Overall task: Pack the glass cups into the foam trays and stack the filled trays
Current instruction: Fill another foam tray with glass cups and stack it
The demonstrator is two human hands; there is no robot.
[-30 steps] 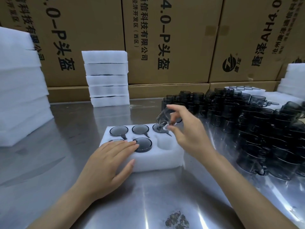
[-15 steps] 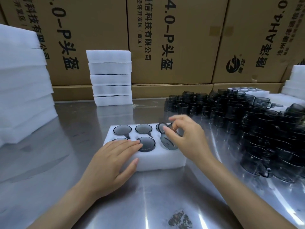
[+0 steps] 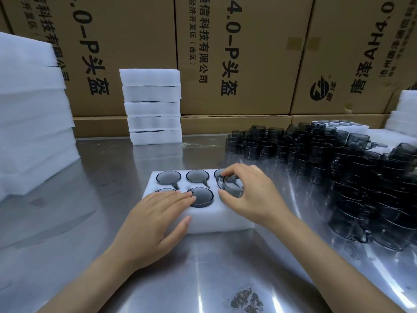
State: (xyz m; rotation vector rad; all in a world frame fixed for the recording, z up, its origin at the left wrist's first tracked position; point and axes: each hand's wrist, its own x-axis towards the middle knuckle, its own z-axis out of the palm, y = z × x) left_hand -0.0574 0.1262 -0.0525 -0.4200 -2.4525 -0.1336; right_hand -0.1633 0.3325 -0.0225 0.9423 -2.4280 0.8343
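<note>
A white foam tray (image 3: 214,219) lies on the steel table in front of me, with dark glass cups seated upside down in its holes, such as one (image 3: 201,196) in the front row. My left hand (image 3: 155,220) rests flat on the tray's front left, fingers straight, covering a cup. My right hand (image 3: 250,195) pinches a smoky glass cup (image 3: 230,187) tilted over the tray's front right hole. A large pile of loose glass cups (image 3: 338,161) stands to the right.
A stack of filled foam trays (image 3: 153,107) stands behind the tray. Tall piles of white foam (image 3: 31,123) are at the left, more foam (image 3: 404,114) at the far right. Cardboard boxes (image 3: 237,55) wall the back. A dark stain (image 3: 247,300) marks the near table.
My right hand has brought the cup down from above the back row and lowered it to the tray's front right hole. The left hand has stayed on the tray.
</note>
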